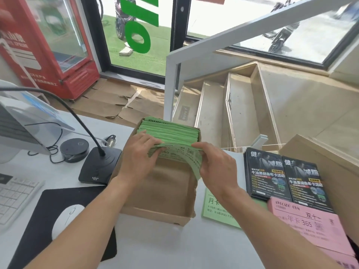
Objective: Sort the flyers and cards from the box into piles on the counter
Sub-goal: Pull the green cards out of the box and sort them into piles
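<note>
Green flyers (pixel 174 155) gripped by both hands | cardboard box (pixel 161 193) | white counter (pixel 174 247) | glass door (pixel 136 35)

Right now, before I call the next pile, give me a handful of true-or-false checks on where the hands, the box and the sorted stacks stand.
1. Both hands grip a bundle of green flyers over the cardboard box. True: the left hand and right hand hold it from either side.
2. The box holds no more green sheets. False: a thick stack of green sheets still stands at its far end.
3. Pink cards lie to the right of the box. True.
4. The black flyers are inside the box. False: they lie on the counter, beyond the pink cards.
5. The white mouse sits on the keyboard. False: it rests on the black mouse pad.
</note>
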`<state>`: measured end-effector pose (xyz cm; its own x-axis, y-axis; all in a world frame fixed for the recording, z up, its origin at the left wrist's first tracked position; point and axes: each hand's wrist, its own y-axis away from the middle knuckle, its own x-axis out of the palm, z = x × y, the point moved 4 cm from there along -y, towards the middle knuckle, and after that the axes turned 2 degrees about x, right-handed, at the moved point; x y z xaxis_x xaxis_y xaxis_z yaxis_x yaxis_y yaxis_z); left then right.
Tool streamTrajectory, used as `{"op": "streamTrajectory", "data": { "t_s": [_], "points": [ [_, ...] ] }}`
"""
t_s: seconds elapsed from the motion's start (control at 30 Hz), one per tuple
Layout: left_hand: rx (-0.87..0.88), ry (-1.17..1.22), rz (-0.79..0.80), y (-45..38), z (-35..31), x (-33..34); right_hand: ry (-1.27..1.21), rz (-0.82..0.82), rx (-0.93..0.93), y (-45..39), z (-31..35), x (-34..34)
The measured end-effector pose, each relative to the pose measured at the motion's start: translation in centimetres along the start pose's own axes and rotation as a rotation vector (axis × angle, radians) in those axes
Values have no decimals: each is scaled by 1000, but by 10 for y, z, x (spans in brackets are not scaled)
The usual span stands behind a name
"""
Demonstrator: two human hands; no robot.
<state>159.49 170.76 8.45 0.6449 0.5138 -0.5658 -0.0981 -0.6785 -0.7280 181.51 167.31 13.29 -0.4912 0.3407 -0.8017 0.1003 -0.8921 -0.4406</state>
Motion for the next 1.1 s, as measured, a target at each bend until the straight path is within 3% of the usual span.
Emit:
{"op": "streamTrajectory", "data": {
  "t_s": [0.2, 0.37, 0.6, 0.73, 0.9, 1.1],
  "points": [
    [115, 168, 77, -4, -92, -20, -189, -89, 87, 47, -43, -84],
    [-9, 494, 326, 29, -158, -4, -313, 92, 170, 106, -92, -127],
    [-179, 631, 607, 124, -194, 51, -313, 196, 366, 196, -145, -124],
    [-338, 599, 653, 154, -184, 59, -360, 243, 480, 224, -153, -109],
    [-496, 583, 579, 167, -175, 46, -361, 187, 410, 228, -148, -105],
    [-437, 444, 455, 162, -171, 30, -419, 156, 377, 222, -140, -89]
  ]
}}
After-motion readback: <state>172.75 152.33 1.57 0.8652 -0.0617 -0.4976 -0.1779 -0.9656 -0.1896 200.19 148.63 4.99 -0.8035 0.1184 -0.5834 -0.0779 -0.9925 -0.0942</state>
